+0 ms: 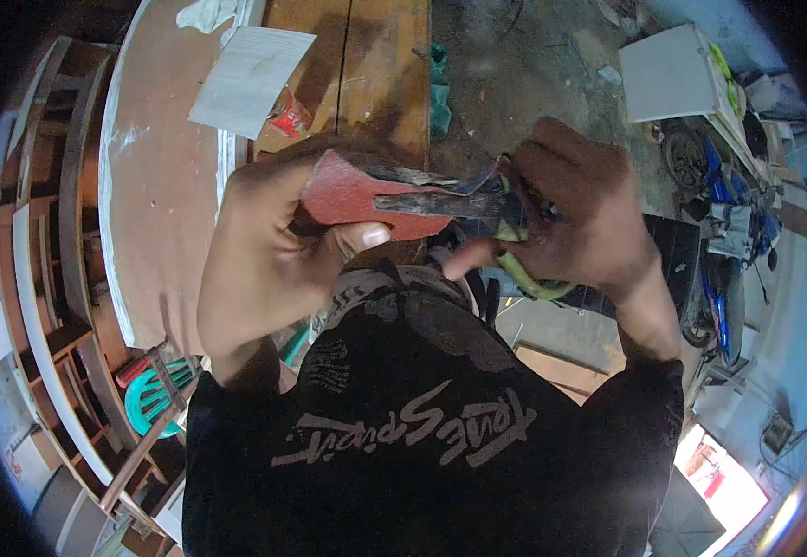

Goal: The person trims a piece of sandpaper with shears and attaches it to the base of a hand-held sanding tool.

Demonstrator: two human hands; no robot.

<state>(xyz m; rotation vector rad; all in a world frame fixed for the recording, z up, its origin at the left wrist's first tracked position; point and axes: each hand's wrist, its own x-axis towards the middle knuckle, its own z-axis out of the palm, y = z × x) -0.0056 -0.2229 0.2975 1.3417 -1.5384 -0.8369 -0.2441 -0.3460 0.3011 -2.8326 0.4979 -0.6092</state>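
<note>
Over the bench edge, in front of my chest, my left hand (269, 237) is closed on a reddish sheet that looks like sandpaper (343, 200), its thumb pressed along the lower edge. A dark grey, streaked flat strip (436, 203) lies across the sheet and reaches toward my right hand (580, 204). That hand is curled, with its thumb extended toward the strip's lower side. Dark and yellow-green material (515, 232) shows by its fingers; its kind and how it is held are unclear.
A wooden bench (385, 84) stretches away ahead, beside a large pale board (162, 186) on the left. On them are a white sheet (253, 82) and a red can (290, 116). A green plastic stool (157, 399) stands lower left, and a blue motorbike (719, 195) at right.
</note>
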